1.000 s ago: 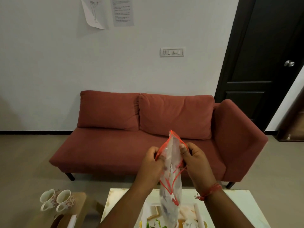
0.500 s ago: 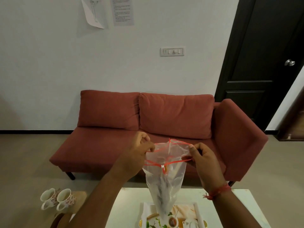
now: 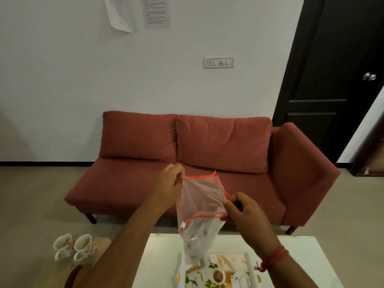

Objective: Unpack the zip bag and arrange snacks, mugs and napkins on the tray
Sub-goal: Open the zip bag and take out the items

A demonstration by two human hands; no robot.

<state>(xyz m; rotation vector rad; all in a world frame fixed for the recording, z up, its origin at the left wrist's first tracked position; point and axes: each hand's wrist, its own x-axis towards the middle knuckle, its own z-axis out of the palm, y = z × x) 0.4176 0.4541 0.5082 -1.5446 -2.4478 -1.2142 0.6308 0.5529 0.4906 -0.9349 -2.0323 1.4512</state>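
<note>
- Head view: the left hand and the right hand are held apart, and each one pinches one side of the mouth of the zip bag.
- The bag is clear plastic with a red zip line; its mouth is pulled wide between the two hands, and the left hand is higher and farther away than the right hand.
- The bag hangs down from the hands, and its lower end is over the near-left part of the tray. It cannot be told whether it touches the tray.
- Some dark things are seen inside the bag, but they are too blurred to name.
- No brand or label can be read on the bag. The tray has a printed picture of a cup and leaves, without readable words.
- The tray lies on the white table, below the hands; bare table surface is seen to the right of the right wrist, up to the far edge.
- Two mugs with flower pattern stand side by side on a low wooden surface, well to the left of the left forearm and below it.
- Beyond the hands there is a red sofa, with floor between it and the far edge of the table.
- On the wall above, two paper sheets carry writing, too small to read.
- A red thread is tied on the right wrist.
</note>
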